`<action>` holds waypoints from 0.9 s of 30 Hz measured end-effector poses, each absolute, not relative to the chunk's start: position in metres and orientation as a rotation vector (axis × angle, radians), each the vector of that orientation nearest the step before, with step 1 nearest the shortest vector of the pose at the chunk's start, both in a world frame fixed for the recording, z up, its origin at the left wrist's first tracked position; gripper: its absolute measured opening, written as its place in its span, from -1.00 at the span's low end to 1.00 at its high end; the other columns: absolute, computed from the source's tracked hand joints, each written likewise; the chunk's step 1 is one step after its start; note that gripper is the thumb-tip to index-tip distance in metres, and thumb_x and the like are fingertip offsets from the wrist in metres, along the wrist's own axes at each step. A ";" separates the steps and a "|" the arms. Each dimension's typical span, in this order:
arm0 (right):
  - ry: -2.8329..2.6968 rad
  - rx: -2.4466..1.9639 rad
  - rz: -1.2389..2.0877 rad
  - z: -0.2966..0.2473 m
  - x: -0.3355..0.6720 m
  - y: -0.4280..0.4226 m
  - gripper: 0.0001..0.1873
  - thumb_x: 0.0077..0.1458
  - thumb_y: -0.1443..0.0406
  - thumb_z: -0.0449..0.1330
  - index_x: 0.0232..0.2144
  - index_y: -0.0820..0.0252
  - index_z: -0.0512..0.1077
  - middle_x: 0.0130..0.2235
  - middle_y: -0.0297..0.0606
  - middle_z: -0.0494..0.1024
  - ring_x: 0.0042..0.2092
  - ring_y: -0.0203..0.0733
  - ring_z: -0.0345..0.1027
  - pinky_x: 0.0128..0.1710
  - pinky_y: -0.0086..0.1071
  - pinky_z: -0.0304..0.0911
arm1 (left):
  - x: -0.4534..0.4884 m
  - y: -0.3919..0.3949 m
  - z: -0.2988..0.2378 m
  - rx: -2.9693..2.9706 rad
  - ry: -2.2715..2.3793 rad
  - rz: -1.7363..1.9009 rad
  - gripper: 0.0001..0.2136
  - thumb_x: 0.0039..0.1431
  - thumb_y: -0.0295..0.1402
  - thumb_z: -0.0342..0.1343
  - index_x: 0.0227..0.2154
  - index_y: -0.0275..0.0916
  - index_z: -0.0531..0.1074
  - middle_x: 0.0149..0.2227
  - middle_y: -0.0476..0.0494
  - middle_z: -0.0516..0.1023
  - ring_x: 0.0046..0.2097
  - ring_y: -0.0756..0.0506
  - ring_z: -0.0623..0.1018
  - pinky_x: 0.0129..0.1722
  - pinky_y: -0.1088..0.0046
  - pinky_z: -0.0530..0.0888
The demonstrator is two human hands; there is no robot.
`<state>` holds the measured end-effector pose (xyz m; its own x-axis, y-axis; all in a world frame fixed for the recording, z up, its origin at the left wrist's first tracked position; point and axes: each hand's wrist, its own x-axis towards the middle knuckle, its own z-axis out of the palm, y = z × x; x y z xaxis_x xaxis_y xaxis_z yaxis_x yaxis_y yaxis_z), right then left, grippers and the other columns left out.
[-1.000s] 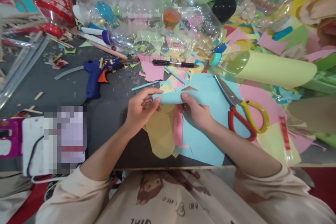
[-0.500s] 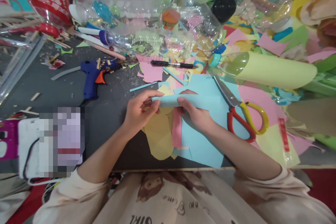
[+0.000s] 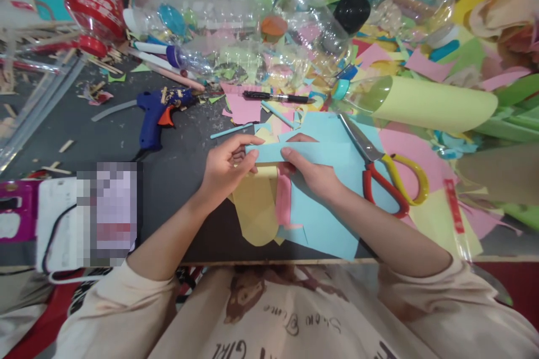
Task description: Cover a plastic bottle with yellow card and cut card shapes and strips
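Note:
Both hands pinch a light blue paper piece (image 3: 311, 153) held just above the dark table. My left hand (image 3: 225, 168) grips its left end between thumb and fingers. My right hand (image 3: 314, 174) holds its middle, thumb on top. Under the hands lie a larger light blue sheet (image 3: 324, 219), a yellow paper cut-out (image 3: 255, 213) and a pink strip (image 3: 284, 202). Red and yellow scissors (image 3: 381, 171) lie just right of my right hand.
A blue glue gun (image 3: 155, 118) lies to the left, a black pen (image 3: 275, 97) beyond the hands. Clear plastic bottles (image 3: 236, 17) and paper scraps crowd the far side. A rolled yellow-green sheet (image 3: 433, 104) lies at the right. A white device (image 3: 63, 224) sits at the left edge.
The blue paper looked rolled a second ago and now shows flatter; both hands stay on it, shifted slightly, and the view has moved a little.

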<state>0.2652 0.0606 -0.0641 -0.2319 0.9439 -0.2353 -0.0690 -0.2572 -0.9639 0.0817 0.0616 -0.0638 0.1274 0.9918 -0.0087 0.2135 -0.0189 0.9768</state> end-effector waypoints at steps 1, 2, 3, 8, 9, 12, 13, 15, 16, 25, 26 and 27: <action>-1.165 -1.190 1.604 -0.064 0.265 0.061 -0.58 0.04 -0.07 0.29 -0.51 0.09 0.31 -0.60 -0.49 0.35 -0.54 -0.35 0.22 -0.47 -0.39 0.17 | 0.082 0.062 -0.063 1.417 1.271 1.006 -0.88 0.11 -0.30 0.20 -0.32 -0.21 0.52 -0.58 0.09 0.43 -0.60 0.05 0.50 -0.58 0.59 0.43; -1.164 -1.180 1.600 -0.064 0.266 0.061 -0.58 0.05 -0.06 0.29 -0.51 0.09 0.31 -0.61 -0.49 0.35 -0.54 -0.36 0.22 -0.47 -0.40 0.17 | 0.082 0.062 -0.063 1.410 1.273 1.012 -0.89 0.10 -0.31 0.20 -0.32 -0.21 0.52 -0.59 0.10 0.41 -0.60 0.06 0.49 -0.58 0.59 0.42; -1.164 -1.173 1.599 -0.064 0.266 0.061 -0.58 0.06 -0.05 0.29 -0.51 0.09 0.31 -0.61 -0.49 0.36 -0.54 -0.36 0.23 -0.46 -0.39 0.17 | 0.082 0.062 -0.062 1.404 1.277 1.019 -0.89 0.09 -0.31 0.21 -0.32 -0.20 0.51 -0.58 0.10 0.40 -0.60 0.06 0.48 -0.58 0.59 0.42; -1.160 -1.203 1.594 -0.064 0.267 0.060 -0.55 0.07 -0.09 0.27 -0.51 0.09 0.29 -0.62 -0.48 0.40 -0.53 -0.34 0.24 -0.43 -0.37 0.18 | 0.082 0.062 -0.060 1.391 1.324 1.070 -0.89 0.08 -0.30 0.21 -0.34 -0.20 0.52 -0.54 0.08 0.43 -0.58 0.08 0.47 -0.57 0.60 0.43; -1.158 -1.210 1.592 -0.063 0.267 0.060 -0.55 0.06 -0.10 0.28 -0.52 0.09 0.29 -0.62 -0.49 0.40 -0.53 -0.34 0.24 -0.42 -0.36 0.19 | 0.082 0.063 -0.060 1.397 1.336 1.076 -0.89 0.09 -0.30 0.21 -0.34 -0.20 0.52 -0.54 0.07 0.44 -0.58 0.08 0.48 -0.57 0.60 0.43; -1.143 -1.217 1.596 -0.063 0.267 0.060 -0.54 0.03 -0.11 0.29 -0.51 0.09 0.31 -0.61 -0.48 0.40 -0.52 -0.34 0.25 -0.42 -0.36 0.20 | 0.082 0.063 -0.060 1.415 1.362 1.088 -0.89 0.09 -0.31 0.21 -0.34 -0.20 0.54 -0.54 0.07 0.45 -0.57 0.08 0.48 -0.55 0.60 0.45; -1.136 -1.213 1.599 -0.063 0.267 0.061 -0.54 0.02 -0.11 0.30 -0.51 0.09 0.31 -0.61 -0.48 0.40 -0.52 -0.34 0.26 -0.43 -0.37 0.20 | 0.082 0.063 -0.060 1.413 1.366 1.094 -0.89 0.09 -0.31 0.21 -0.34 -0.20 0.54 -0.54 0.08 0.46 -0.57 0.08 0.49 -0.54 0.60 0.45; -1.130 -1.207 1.605 -0.064 0.267 0.061 -0.55 0.02 -0.11 0.30 -0.51 0.09 0.32 -0.60 -0.48 0.39 -0.52 -0.34 0.26 -0.43 -0.37 0.20 | 0.082 0.063 -0.060 1.400 1.367 1.103 -0.90 0.09 -0.32 0.22 -0.33 -0.20 0.54 -0.54 0.08 0.46 -0.57 0.08 0.49 -0.54 0.60 0.46; -1.132 -1.207 1.604 -0.064 0.267 0.061 -0.55 0.03 -0.10 0.30 -0.51 0.09 0.32 -0.61 -0.48 0.39 -0.52 -0.34 0.25 -0.43 -0.37 0.20 | 0.082 0.062 -0.060 1.390 1.369 1.105 -0.90 0.09 -0.33 0.23 -0.32 -0.20 0.54 -0.53 0.08 0.46 -0.57 0.08 0.49 -0.54 0.60 0.46; -1.121 -1.233 1.599 -0.064 0.266 0.061 -0.58 0.07 -0.06 0.29 -0.52 0.09 0.30 -0.62 -0.48 0.39 -0.52 -0.34 0.25 -0.42 -0.36 0.20 | 0.078 0.060 -0.060 1.433 1.361 1.090 -0.84 0.21 -0.25 0.17 -0.21 -0.18 0.50 -0.49 0.05 0.53 -0.53 0.04 0.54 -0.48 0.55 0.52; -1.116 -1.232 1.605 -0.064 0.266 0.061 -0.57 0.07 -0.06 0.29 -0.51 0.09 0.30 -0.62 -0.48 0.40 -0.52 -0.34 0.26 -0.42 -0.36 0.20 | 0.077 0.060 -0.061 1.440 1.366 1.094 -0.83 0.21 -0.25 0.16 -0.20 -0.19 0.50 -0.49 0.05 0.53 -0.53 0.04 0.54 -0.47 0.54 0.52; -1.111 -1.231 1.610 -0.064 0.266 0.061 -0.57 0.07 -0.07 0.29 -0.51 0.09 0.31 -0.62 -0.48 0.41 -0.52 -0.34 0.26 -0.42 -0.36 0.21 | 0.077 0.060 -0.061 1.445 1.373 1.097 -0.83 0.21 -0.25 0.16 -0.20 -0.19 0.50 -0.48 0.05 0.54 -0.53 0.04 0.54 -0.47 0.54 0.52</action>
<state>0.2660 0.0609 -0.0638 -0.1992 0.9431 -0.2663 -0.0855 -0.2874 -0.9540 0.0771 0.0603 -0.0612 0.0170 0.9988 0.0450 0.2641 -0.0479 0.9633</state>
